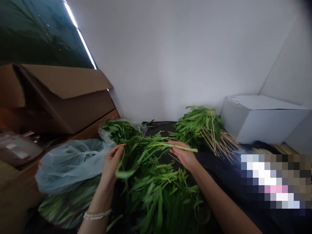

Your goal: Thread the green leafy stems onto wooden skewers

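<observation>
My right hand (182, 153) is closed round a few stalks of water spinach (156, 146), their pale cut ends pointing right and the leaves fanning left. The fingertips of my left hand (114, 159) are pinched on a thin green water spinach stem. A blurred, curling leaf (125, 174) hangs just below those fingers. Between and below both hands spreads a loose heap of water spinach (156, 195). Farther back on the right lies another leafy pile (200, 125), with long thin pale stems (219, 141) sticking out toward me.
On the left are a translucent plastic bag (70, 162), bagged greens (70, 204) and an open cardboard box (73, 110). More greens (120, 130) lie in clear plastic at the back. A white box (265, 117) stands against the wall at right.
</observation>
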Available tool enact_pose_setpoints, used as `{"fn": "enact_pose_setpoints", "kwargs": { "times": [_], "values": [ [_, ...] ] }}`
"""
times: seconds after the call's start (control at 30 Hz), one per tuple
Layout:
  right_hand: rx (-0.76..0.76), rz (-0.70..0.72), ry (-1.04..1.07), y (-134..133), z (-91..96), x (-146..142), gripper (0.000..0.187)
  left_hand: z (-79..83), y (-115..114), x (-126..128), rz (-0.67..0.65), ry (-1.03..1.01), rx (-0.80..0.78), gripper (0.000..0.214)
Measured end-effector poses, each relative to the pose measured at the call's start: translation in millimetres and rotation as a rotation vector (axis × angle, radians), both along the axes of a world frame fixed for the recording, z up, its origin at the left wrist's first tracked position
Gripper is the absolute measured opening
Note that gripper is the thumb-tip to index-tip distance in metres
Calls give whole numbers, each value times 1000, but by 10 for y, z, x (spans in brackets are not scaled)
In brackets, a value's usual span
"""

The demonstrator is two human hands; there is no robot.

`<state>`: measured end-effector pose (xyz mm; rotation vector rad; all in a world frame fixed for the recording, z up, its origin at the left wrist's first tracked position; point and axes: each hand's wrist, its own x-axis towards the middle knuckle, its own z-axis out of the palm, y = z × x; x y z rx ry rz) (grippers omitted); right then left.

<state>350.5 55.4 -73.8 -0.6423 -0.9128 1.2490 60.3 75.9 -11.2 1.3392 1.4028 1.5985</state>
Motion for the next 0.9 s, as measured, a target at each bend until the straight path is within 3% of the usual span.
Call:
{"fn": "enact_pose_setpoints", "kwargs": {
  "times": [0.1, 0.2, 0.3, 0.4, 0.5, 0.57, 0.7, 0.9],
  "values": [
    [-5, 8, 37, 7, 4, 41, 24, 200, -84, -46, -69, -67, 100, 31],
    [-7, 32, 39, -4, -5, 23, 24, 374, -195, 51, -240, -163, 149, 24],
    [-11, 46, 12, -23, 3, -13, 24, 426, -282, 233, -345, 23, 141, 23],
    [-14, 36, -22, -41, 29, -42, 26, 344, -307, 440, -339, 416, 133, 19],
    [-2, 34, -57, -53, 45, -60, 26, 198, -265, 607, -353, 730, 233, 17],
    [15, 37, -85, -57, 41, -70, 25, 104, -218, 671, -294, 893, 301, 19],
    [63, 41, -154, -62, 15, -94, 25, -27, -145, 713, -132, 1146, 354, 19],
    [61, 36, -213, -67, 7, -119, 29, -71, -134, 722, -114, 1402, 406, 16]
  ]
}}
